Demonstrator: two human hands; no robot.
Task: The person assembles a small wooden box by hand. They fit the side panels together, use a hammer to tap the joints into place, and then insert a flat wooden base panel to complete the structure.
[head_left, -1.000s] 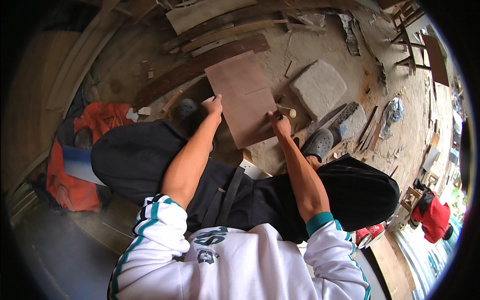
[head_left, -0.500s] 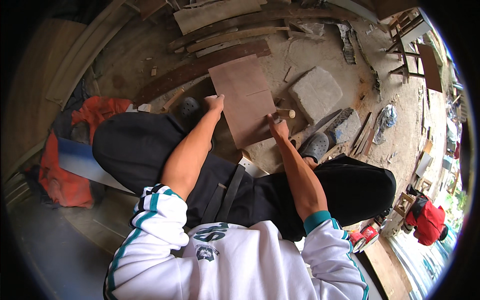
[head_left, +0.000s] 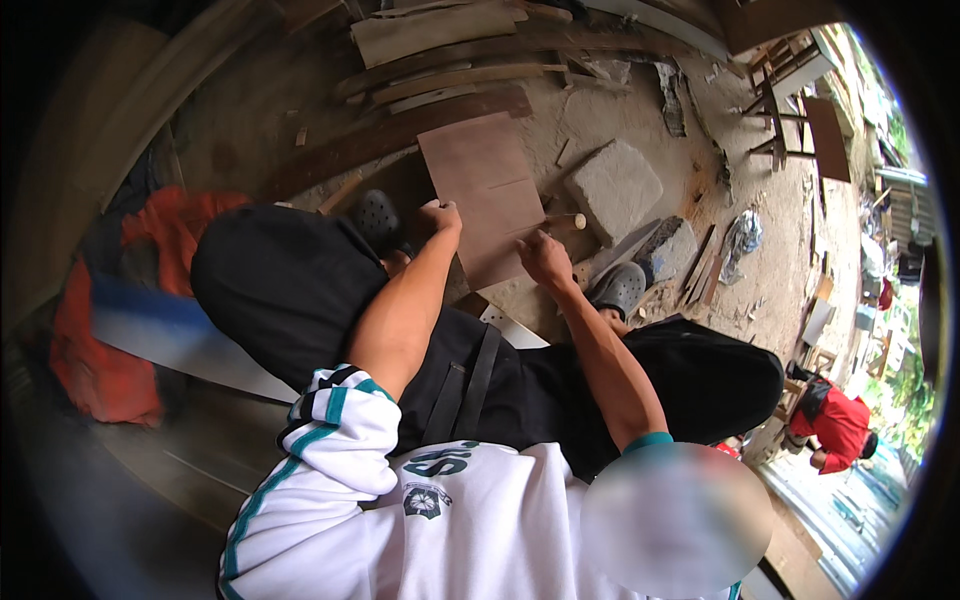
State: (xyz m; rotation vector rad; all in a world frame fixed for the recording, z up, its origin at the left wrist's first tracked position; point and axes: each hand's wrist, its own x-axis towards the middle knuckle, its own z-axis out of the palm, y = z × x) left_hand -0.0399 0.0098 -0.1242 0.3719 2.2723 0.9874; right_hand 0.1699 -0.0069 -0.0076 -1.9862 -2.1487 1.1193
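A brown rectangular sheet (head_left: 483,165) is held out flat in front of me, with thin dark lines across its right half. My left hand (head_left: 441,215) is closed on its left edge, thumb on top. Over the lower right part of the sheet, my right hand (head_left: 547,260) has its fingers curled together, fingertips at the surface; whatever they pinch is hidden. Just beyond that hand, the round pale end of a wooden handle (head_left: 579,221) sticks out by the sheet's right edge.
A grey stone slab (head_left: 615,190) lies right of the sheet, with a broken block (head_left: 668,250) nearer. Wooden planks (head_left: 440,85) lie across the far floor. A grey clog (head_left: 620,288) is on my right foot. A person in red (head_left: 840,430) is bent over far right.
My right hand has shifted left from the sheet's right edge onto its surface, fingers now curled. My left hand still grips the left edge. The view has shifted slightly.
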